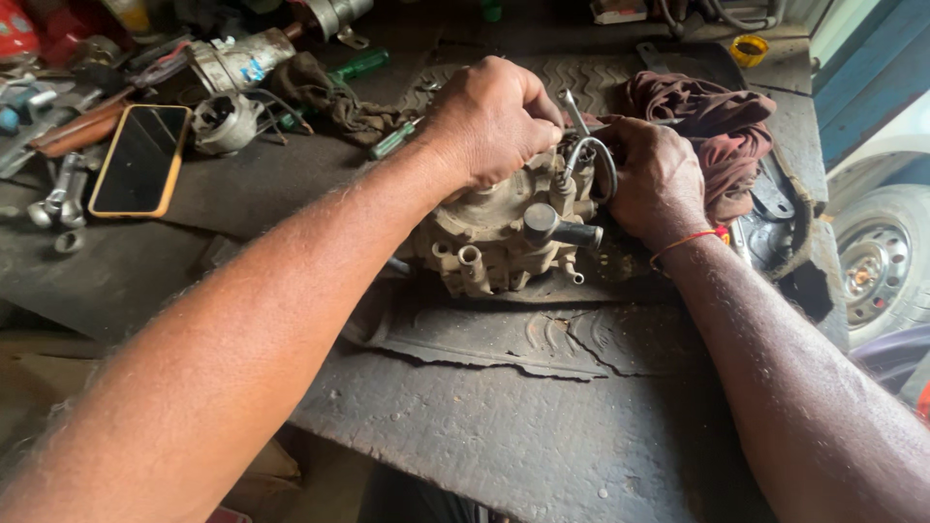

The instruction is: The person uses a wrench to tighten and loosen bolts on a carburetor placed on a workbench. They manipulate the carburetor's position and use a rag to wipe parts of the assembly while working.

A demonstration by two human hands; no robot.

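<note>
Left forearm enters from 7 o'clock, right forearm from 5 o'clock. Both meet at a grimy tan metal carburetor [504,228] resting mid-desk [542,436] on a cracked rubber mat [504,339], stubby ports facing 6 o'clock. Left hand [489,121] rests clenched on its top; right hand [654,179] grips its 3 o'clock side. A metal rod [573,108] stands between them, tilted toward 11 o'clock; which fingers hold it cannot be told.

head view: worn on the person's head | faces down and forward over a dark workbench [542,426] | close, forearms fill the lower frame | car wheel [877,266] at right edge | single view only
</note>
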